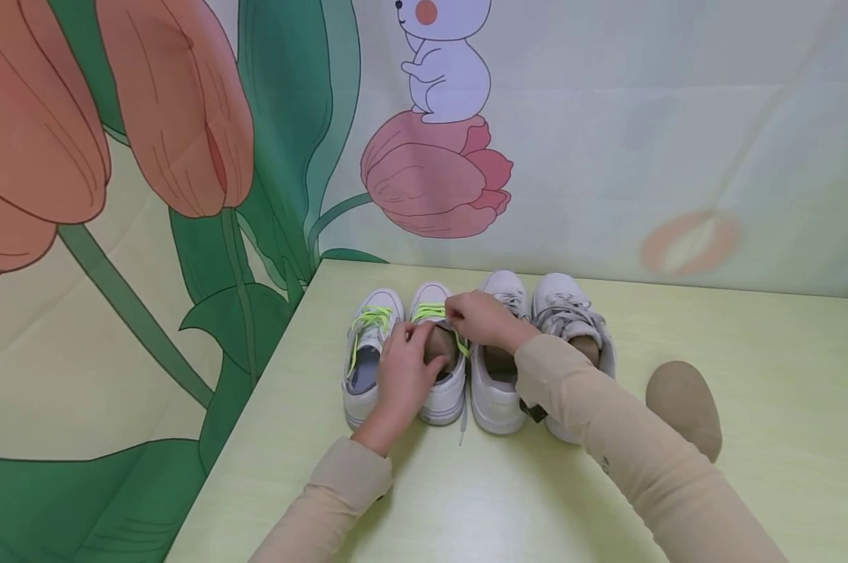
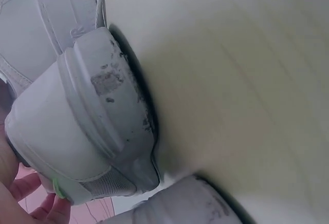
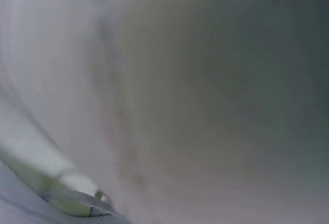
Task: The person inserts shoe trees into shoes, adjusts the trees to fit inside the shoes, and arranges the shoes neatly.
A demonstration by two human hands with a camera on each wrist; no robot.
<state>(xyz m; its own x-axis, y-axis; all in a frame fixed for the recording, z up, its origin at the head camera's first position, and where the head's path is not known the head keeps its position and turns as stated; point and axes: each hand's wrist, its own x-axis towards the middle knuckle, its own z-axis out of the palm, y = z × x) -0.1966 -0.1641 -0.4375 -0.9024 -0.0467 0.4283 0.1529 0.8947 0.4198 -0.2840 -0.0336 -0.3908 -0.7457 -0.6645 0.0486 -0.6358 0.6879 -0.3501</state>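
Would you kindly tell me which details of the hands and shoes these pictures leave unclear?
- Head view: what the right hand pinches, if anything; its bent fingers hide their own tips.
- Head view: parts of the rightmost shoe and loose tan piece; the right sleeve covers them.
- Left wrist view: the rest of the left hand; the frame edge cuts it off.
- Right wrist view: what fills most of the frame; heavy blur.

Soft light leaves pale glare on the table (image 1: 466, 508) — the right wrist view is heavily blurred.
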